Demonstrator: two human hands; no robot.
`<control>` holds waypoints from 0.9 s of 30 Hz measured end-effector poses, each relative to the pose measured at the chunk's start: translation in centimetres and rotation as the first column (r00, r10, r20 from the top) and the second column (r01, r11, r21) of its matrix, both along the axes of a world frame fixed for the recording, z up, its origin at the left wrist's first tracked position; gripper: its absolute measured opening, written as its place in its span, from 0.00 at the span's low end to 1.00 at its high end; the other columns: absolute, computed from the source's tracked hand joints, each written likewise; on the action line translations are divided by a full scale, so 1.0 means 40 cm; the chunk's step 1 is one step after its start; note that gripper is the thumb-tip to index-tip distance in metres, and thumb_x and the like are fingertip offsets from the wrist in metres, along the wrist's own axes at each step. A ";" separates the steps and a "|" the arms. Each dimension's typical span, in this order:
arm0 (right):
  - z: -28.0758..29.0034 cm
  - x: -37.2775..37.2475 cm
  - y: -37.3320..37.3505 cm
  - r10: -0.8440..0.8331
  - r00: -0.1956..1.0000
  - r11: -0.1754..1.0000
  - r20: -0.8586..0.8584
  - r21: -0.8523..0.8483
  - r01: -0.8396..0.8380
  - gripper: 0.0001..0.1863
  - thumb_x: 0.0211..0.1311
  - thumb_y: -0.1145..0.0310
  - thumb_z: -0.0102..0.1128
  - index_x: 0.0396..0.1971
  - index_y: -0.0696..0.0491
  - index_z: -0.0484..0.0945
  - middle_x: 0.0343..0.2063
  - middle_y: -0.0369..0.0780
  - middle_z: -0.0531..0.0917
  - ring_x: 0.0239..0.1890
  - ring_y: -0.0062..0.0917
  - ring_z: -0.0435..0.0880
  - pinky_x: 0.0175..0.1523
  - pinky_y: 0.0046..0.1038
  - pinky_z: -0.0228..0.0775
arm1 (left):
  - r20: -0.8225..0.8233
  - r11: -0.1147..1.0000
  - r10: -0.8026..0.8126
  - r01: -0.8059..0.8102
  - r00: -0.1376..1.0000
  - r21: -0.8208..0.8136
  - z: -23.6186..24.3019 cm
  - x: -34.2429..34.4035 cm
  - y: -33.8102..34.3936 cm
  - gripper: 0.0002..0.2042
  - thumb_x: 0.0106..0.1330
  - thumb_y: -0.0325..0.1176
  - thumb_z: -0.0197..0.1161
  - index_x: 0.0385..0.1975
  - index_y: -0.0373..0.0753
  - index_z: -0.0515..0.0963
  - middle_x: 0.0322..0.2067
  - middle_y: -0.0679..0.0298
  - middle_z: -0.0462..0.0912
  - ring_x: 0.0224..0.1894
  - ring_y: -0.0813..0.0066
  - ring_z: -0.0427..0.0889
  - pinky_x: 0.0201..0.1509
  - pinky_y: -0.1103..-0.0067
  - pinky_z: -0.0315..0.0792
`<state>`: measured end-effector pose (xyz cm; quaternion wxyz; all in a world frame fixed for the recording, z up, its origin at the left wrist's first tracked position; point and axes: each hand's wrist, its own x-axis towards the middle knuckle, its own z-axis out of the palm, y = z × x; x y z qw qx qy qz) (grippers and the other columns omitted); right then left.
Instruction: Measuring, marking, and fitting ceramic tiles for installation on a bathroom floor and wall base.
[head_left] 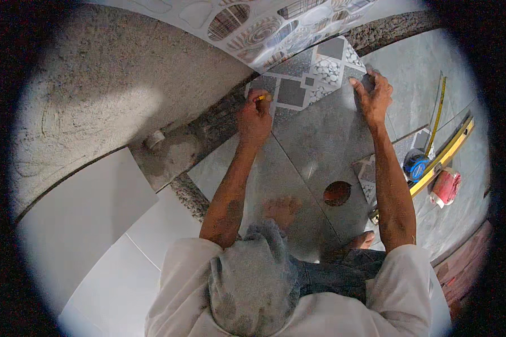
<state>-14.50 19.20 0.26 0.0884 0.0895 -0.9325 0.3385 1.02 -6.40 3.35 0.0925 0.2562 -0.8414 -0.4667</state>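
A patterned grey-and-white tile (292,92) with pebble and square designs lies at the foot of the wall. My left hand (256,121) is at its left end, fingers pinched on a short yellow pencil (262,98). At the tile's right end is my right hand (375,101), its thumb and fingers bent around the corner. Beneath my forearms are large grey floor tiles (315,135). One of them has a round hole (337,193) near my bare feet.
On the right lie a yellow spirit level (458,137), a blue tape measure (415,164) with its blade out, a red-and-white packet (446,187) and another patterned tile piece (367,173). White tiles (95,213) are at the left, beside a rough cement wall (129,73). Decorated tiles (264,28) cover the far wall.
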 end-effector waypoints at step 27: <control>0.114 0.027 0.096 -0.023 0.952 0.970 0.306 -0.224 0.095 0.16 0.42 0.64 0.62 0.31 0.57 0.78 0.26 0.45 0.81 0.31 0.39 0.79 0.40 0.36 0.71 | 0.348 0.986 -0.119 0.153 0.930 -0.070 0.029 0.008 -0.194 0.22 0.63 0.36 0.57 0.54 0.31 0.70 0.45 0.48 0.76 0.43 0.56 0.74 0.53 0.67 0.67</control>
